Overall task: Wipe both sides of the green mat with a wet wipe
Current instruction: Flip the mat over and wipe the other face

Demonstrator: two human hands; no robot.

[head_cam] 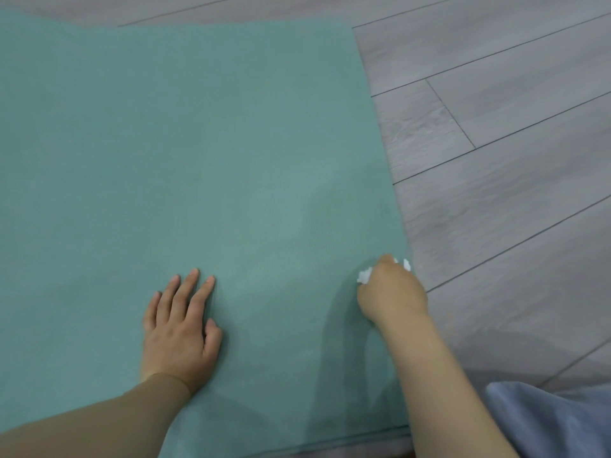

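The green mat lies flat on the floor and fills the left and middle of the view. My left hand rests flat on the mat near its front edge, fingers straight and spread. My right hand is curled round a crumpled white wet wipe and presses it on the mat close to the right edge. Only small white bits of the wipe show at the left and right of the fingers; the rest is hidden under the hand.
Grey wood-plank floor runs along the mat's right side and behind it. A piece of light blue cloth lies at the bottom right corner. The mat's front edge shows at the bottom.
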